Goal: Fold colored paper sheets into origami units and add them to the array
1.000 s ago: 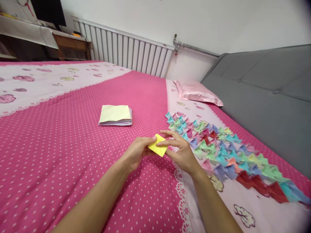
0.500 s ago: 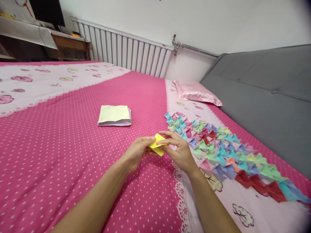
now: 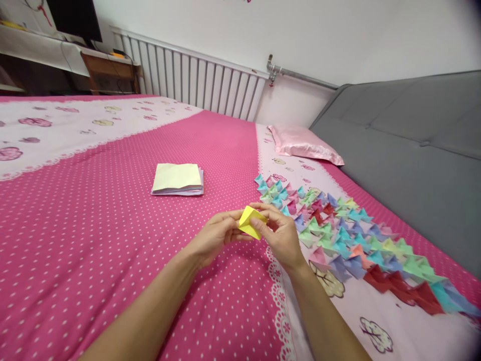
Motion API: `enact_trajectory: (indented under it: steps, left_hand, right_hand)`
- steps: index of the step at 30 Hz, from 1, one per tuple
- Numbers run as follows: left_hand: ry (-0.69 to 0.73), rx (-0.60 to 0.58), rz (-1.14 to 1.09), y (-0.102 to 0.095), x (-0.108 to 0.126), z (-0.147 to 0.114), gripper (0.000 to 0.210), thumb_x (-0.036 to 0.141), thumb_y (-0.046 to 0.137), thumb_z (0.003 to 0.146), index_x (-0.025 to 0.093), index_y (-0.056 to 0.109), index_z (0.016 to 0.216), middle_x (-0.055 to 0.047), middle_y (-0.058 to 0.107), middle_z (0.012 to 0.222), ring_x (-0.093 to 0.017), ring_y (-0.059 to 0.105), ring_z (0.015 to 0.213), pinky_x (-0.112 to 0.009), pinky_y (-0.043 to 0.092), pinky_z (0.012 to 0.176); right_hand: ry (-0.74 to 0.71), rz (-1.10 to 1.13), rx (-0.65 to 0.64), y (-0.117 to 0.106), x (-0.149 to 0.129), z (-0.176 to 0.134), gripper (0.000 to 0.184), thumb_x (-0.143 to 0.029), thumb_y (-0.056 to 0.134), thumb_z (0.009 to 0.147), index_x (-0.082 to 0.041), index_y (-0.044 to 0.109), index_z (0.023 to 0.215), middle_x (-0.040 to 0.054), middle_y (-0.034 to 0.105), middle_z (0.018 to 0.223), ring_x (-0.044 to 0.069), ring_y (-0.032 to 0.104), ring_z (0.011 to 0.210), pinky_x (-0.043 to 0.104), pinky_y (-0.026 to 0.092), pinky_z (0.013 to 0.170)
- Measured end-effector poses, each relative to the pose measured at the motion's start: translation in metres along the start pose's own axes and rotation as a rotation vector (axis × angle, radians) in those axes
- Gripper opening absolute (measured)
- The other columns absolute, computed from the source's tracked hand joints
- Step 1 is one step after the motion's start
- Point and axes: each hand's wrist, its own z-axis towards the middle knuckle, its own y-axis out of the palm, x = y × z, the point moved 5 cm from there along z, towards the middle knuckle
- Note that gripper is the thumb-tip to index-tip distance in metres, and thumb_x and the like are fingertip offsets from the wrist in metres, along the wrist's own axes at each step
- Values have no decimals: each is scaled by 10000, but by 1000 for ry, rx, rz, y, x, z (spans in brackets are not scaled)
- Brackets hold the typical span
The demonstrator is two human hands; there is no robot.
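Note:
A small piece of folded yellow paper [image 3: 248, 219], roughly diamond-shaped with crease lines, is held up over the bed between my two hands. My right hand [image 3: 280, 233] pinches its right side, thumb across the front and fingers behind. My left hand [image 3: 220, 233] closes on its left edge, with the fingers reaching partly behind the sheet, so their tips are hidden. To the right of my hands, rows of folded paper boats [image 3: 341, 235] in several colours stand on the bedspread. A stack of square paper sheets [image 3: 177, 176], pale yellow on top, lies ahead to the left.
The pink dotted bedspread [image 3: 124, 240] spreads beneath everything. A pink satin pillow [image 3: 304, 144] rests near the grey padded headboard [image 3: 413, 130] at the right. Behind the bed are a white radiator [image 3: 191, 72] and a desk [image 3: 108, 65] bearing a dark monitor [image 3: 75, 20].
The yellow paper has turned and shifted slightly right. My right thumb now lies on its front face, and my left thumb has slid back off its face.

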Motion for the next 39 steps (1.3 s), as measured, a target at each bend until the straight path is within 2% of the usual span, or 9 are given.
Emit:
enact_trajectory:
  steps: [5,9,12,15,22,29,35,39]
  left_hand:
    - [8,-33,7,1,0,1,440,76,414,678,154,647,1044,-82,627,1102,-201,576,946,-337,458,838]
    - [16,-47,58,4,3,0,432,87,464,671,172,644,1055,-78,635,1095,-201,594,918,-333,454,834]
    - [44,-65,143,7,5,-1,350,180,564,740,173,627,1084,-93,652,1046,-191,606,888,-313,444,829]
    - [66,-79,190,10,6,0,332,289,586,777,164,626,1083,-100,662,1001,-189,608,876,-320,436,842]
    - [73,-1,187,7,7,1,297,332,597,772,159,657,1006,-78,675,911,-172,611,804,-309,455,801]
    - [87,52,185,5,8,-1,220,323,604,764,168,686,898,-54,674,831,-138,594,737,-275,461,747]
    - [95,48,215,3,5,0,251,343,593,769,168,679,928,-47,671,817,-137,585,735,-277,458,752]
    - [96,53,237,2,4,0,265,357,584,774,168,670,940,-44,666,816,-137,584,738,-275,460,741]
  right_hand:
    - [29,15,13,1,0,-1,137,-289,582,782,-194,677,804,94,607,1064,214,591,947,306,500,702]
    - [34,-4,22,-1,-2,-1,139,-286,579,779,-194,678,810,93,609,1067,214,593,945,298,501,684]
    - [38,-29,22,-1,-2,-1,138,-290,588,773,-190,680,796,95,609,1066,216,591,947,290,502,665]
    - [39,-49,31,-1,-3,-2,129,-285,596,765,-190,681,785,92,612,1049,216,592,939,288,503,652]
    - [2,39,90,-3,-6,-2,114,-292,609,765,-207,668,813,79,611,1057,218,574,981,305,510,678]
    - [45,178,236,-6,-2,-2,203,-300,692,687,-198,550,790,33,610,846,166,594,771,288,498,644]
    - [78,222,227,-4,-3,-2,248,-280,695,682,-207,536,858,2,552,808,138,560,753,236,476,604]
    - [98,142,225,-5,-6,-4,258,-278,673,709,-209,565,933,-12,547,739,126,553,679,248,473,607]
